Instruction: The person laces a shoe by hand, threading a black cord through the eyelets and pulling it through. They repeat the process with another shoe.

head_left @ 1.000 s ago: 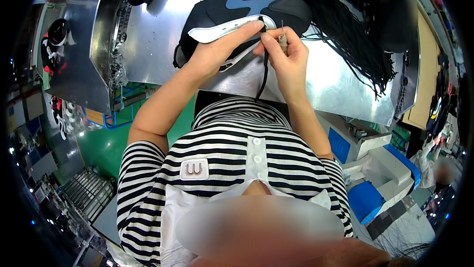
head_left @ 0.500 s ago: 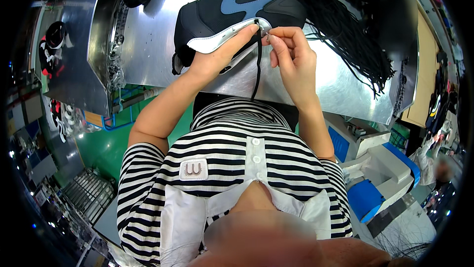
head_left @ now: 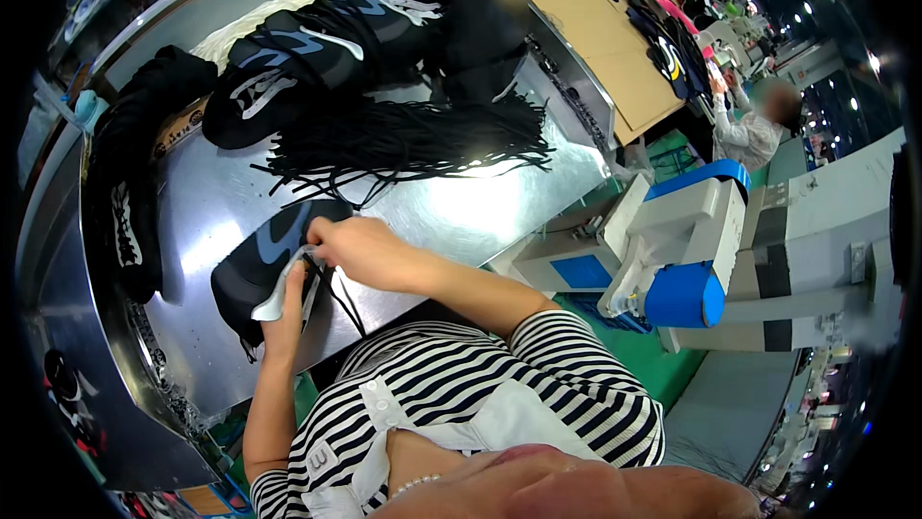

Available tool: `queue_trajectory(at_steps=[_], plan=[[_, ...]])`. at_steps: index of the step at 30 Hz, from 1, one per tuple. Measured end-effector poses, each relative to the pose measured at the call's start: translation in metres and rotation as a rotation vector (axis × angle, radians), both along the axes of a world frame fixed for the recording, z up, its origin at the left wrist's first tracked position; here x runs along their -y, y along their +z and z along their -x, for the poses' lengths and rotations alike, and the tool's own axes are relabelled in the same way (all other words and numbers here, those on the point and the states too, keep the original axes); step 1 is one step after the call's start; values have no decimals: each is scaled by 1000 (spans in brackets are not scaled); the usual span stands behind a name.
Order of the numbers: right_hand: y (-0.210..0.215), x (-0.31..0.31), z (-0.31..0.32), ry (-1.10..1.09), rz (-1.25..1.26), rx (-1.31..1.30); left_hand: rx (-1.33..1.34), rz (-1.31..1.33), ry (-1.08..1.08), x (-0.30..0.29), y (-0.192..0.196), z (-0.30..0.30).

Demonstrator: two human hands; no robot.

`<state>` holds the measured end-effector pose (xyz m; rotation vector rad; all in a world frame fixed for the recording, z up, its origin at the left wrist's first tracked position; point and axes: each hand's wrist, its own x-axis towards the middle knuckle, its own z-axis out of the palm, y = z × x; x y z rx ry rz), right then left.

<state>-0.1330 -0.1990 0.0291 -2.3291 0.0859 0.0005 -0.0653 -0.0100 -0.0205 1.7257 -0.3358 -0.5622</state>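
A black shoe upper point(head_left: 242, 277) with blue-grey panels and a white lining edge lies tilted on the metal table near my body. My left hand point(head_left: 280, 329) grips its near side, thumb up along the white edge. My right hand point(head_left: 363, 252) is closed at the lace opening, its fingertips curled over the upper. A black shoelace point(head_left: 348, 306) hangs from this spot toward the table's front edge. My right fingers appear pinched on the lace, though their tips are partly hidden. Beyond the upper lies a thick bundle of loose black shoelaces point(head_left: 403, 143).
More black and blue-grey shoe uppers point(head_left: 305, 50) are piled at the back, beside white laces point(head_left: 254, 24). Black uppers point(head_left: 130, 221) line the table's left rim. At the right stand a white and blue machine point(head_left: 624, 241) and a tan board point(head_left: 567, 44). Another person point(head_left: 754, 130) works farther right.
The view has swung, so the table and shoe upper appear lower and farther left. My right hand has turned, its fingers now curled over the upper. The left hand keeps its grip.
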Motion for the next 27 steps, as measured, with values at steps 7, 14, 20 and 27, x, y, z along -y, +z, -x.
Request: queue_trajectory(at_steps=[7, 14, 20, 27], plan=[[-29, 31, -14, -252, -467, 202, -119, 26, 14, -5, 27, -35], [-36, 18, -35, -564, -876, 104, 54, -296, -483, -30, 34, -55], [-45, 11, -16, -452, -770, 178, 809, -449, -227, -35, 24, -44], [-66, -26, -8, -192, -681, -103, 930, -324, -152, -20, 54, -50]])
